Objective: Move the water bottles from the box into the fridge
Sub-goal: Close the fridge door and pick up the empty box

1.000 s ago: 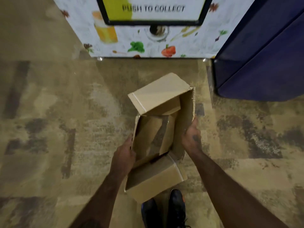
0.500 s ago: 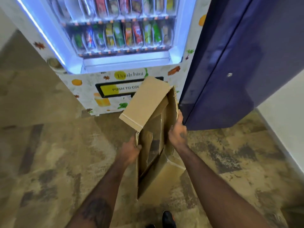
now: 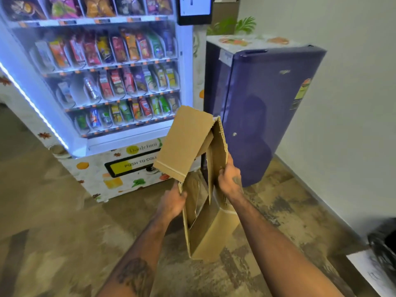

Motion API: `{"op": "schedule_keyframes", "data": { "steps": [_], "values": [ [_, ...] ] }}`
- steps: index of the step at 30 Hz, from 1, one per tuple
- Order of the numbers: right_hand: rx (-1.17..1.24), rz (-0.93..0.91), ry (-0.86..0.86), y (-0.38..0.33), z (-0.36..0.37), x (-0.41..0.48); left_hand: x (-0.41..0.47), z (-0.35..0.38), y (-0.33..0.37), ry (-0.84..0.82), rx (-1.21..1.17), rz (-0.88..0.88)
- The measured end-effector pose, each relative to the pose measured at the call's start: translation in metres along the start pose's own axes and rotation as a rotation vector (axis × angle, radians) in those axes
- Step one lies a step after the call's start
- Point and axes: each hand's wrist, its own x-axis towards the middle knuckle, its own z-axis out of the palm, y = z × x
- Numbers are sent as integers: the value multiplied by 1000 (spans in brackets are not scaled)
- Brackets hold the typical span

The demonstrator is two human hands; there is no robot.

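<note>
Curling fingers of left hand (image 3: 173,203) and right hand (image 3: 230,181) grip the creased, corrugated cardboard box (image 3: 214,235).

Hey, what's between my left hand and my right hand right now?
The open cardboard box, seen in the head view; the left hand and right hand each hold one side of it.

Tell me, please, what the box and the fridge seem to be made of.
Box: corrugated cardboard, matte brown. The fluting shows along its upper cut edge, and the inner flaps look torn and creased.
Fridge: probably painted sheet metal, glossy dark blue. The door mirrors a dim silhouette, though coated plastic cannot be ruled out.
</note>
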Motion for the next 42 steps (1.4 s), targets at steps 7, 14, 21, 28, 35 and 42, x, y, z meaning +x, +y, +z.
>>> {"op": "schedule_keyframes", "data": {
  "steps": [7,14,21,28,35,42],
  "values": [
    [54,38,123,14,-74,-15,-12,8,55,3,-28,112],
    [106,92,288,69,-154,-26,-23,56,139,-21,68,247],
    [100,156,417,154,-261,-42,-41,153,232,-89,131,309],
    [113,159,482,236,-373,-57,-74,251,328,-163,143,407],
    [168,198,574,307,-453,-69,-99,335,407,-230,222,444],
    [147,301,687,376,-522,-72,-101,421,482,-324,232,567]
  ]
}}
